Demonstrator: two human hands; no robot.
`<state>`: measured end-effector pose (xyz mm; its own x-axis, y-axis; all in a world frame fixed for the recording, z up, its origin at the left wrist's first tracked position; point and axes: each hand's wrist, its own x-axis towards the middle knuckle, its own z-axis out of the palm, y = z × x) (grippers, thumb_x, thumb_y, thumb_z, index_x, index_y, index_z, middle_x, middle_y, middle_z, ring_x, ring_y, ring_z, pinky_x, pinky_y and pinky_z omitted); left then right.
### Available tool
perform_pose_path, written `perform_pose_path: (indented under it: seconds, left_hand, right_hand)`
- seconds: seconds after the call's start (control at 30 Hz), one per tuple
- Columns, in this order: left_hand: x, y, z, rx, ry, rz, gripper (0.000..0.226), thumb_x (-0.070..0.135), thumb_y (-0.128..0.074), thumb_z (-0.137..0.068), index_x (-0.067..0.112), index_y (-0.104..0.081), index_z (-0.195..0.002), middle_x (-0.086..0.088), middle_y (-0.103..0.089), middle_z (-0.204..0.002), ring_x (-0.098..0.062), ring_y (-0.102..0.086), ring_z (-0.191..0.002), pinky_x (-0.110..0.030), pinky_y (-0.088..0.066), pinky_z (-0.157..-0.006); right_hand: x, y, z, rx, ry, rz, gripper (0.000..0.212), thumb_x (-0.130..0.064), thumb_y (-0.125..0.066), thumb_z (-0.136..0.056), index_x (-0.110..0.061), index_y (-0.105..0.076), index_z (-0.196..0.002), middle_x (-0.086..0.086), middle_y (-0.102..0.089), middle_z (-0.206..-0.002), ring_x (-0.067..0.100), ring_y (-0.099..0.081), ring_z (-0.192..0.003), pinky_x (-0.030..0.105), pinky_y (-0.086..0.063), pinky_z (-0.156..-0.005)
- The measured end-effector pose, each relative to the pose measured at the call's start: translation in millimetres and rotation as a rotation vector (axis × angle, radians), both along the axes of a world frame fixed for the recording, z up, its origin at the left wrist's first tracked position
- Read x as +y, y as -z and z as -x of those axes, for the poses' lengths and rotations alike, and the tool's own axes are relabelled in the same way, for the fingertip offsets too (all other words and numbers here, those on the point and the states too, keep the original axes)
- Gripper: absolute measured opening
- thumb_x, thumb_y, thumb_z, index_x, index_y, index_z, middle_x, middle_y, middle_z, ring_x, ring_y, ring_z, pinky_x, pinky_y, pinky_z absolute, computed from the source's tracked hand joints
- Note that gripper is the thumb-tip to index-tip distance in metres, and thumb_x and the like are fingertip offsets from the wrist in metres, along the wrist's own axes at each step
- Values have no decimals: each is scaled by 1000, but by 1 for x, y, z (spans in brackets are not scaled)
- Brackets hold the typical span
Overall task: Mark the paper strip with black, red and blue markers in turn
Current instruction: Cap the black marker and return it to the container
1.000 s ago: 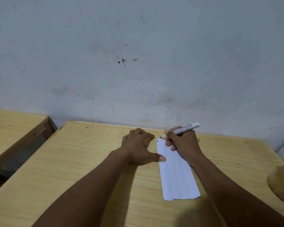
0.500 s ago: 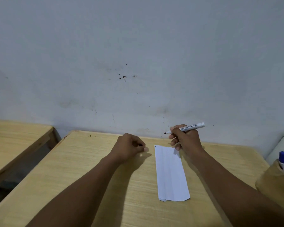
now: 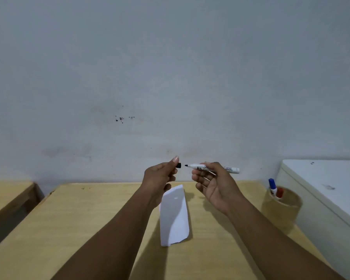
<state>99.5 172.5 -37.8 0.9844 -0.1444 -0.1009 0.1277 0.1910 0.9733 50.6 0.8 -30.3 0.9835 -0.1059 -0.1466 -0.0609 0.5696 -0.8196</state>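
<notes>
The black marker is gripped level in the right hand, its tip aimed at the cap pinched just beside it in the left hand.

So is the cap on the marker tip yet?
Apart. The head view shows a strip of wall between the cap in the left hand and the marker tip in the right hand.

A plain study or classroom corner with bare desks

A light wooden desk stands against a scuffed, stained grey wall, a second matching desk at the left edge, a white cabinet at right and a cup of markers beside it
</notes>
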Motion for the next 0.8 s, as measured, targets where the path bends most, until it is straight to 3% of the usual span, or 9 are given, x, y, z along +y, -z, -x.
perform_pose_path:
  seconds: [0.17,0.43,0.57,0.7,0.8]
  left_hand:
    - [-34,-8,10,-32,95,38,31,43,-85,-76,13,-81,-83,2,-65,-72,-12,-53,-58,-28,-38,-60]
    - [-86,-23,26,-110,94,75,24,36,-84,-80,13,-76,-79,3,-70,-68,-18,-60,-72,-31,-47,-72]
    - [-104,-36,30,-296,110,-54,24,35,-81,-83,12,-78,-78,-1,-70,-70,-17,-62,-68,-26,-50,-66]
    - [-126,-56,33,-448,190,-205,27,33,-83,-83,7,-78,-77,-6,-73,-70,-15,-62,-66,-23,-49,-63]
    - [-143,-61,34,-512,229,-283,26,37,-84,-81,11,-79,-75,-15,-77,-78,-14,-62,-66,-31,-50,-67]
  right_hand:
    - [-21,-8,18,-61,55,35,13,-15,-61,-97,-6,-68,-91,12,-75,-73,20,-73,-60,27,-50,-55]
    - [-46,-16,37,-86,97,-9,14,-21,-68,-96,-7,-69,-100,13,-78,-79,19,-76,-64,25,-53,-53]
    - [-70,-23,57,69,-58,358,42,-42,-73,-90,-6,-65,-110,13,-74,-79,19,-67,-55,26,-42,-47]
    - [-102,-12,80,246,-239,699,14,-13,-66,-93,-4,-65,-103,11,-72,-73,16,-62,-49,22,-37,-39]
    - [-126,-2,93,317,-240,790,12,-4,-54,-94,-3,-61,-104,12,-72,-72,14,-63,-46,21,-36,-36]
